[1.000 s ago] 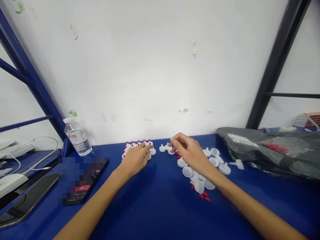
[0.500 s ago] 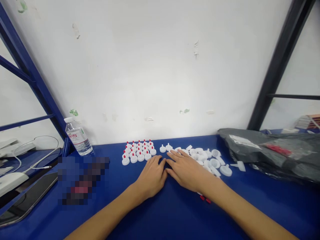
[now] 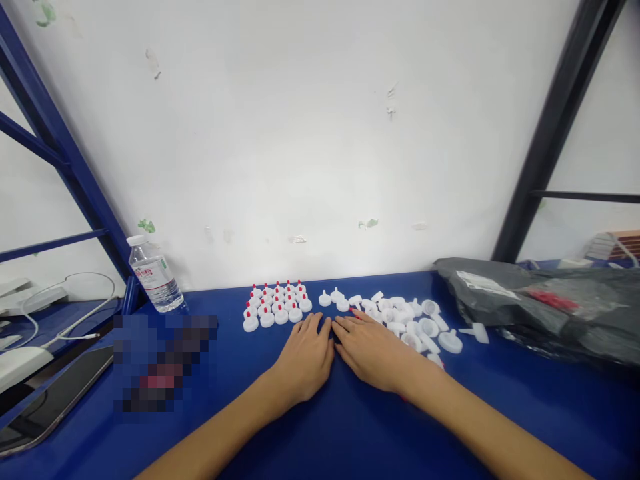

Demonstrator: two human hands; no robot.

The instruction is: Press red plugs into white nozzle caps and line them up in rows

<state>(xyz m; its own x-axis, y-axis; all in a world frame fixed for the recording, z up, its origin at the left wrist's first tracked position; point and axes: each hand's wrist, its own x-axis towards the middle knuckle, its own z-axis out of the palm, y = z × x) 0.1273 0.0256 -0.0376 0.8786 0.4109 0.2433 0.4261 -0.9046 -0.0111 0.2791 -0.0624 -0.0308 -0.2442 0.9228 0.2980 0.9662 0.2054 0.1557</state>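
My left hand lies flat on the blue table, its fingers stretched forward and holding nothing I can see. Beside it my right hand rests palm down, fingers extended, the two sets of fingertips close together. Just beyond the left fingers stand white spout caps with red tips, grouped in rows. A heap of loose white spout caps lies past and to the right of my right hand, partly covered by it. A small red tip shows at the right fingers. Upright white caps without red tips stand between the groups.
A water bottle stands at the back left against the wall. Nearer are a pixelated dark object and a phone. White cables and a power strip lie far left. A grey plastic bag occupies the right.
My right hand has drawn back slightly, baring more loose caps and a red tip by its fingers. The red tips under my right forearm are now mostly covered. My left hand has barely moved.
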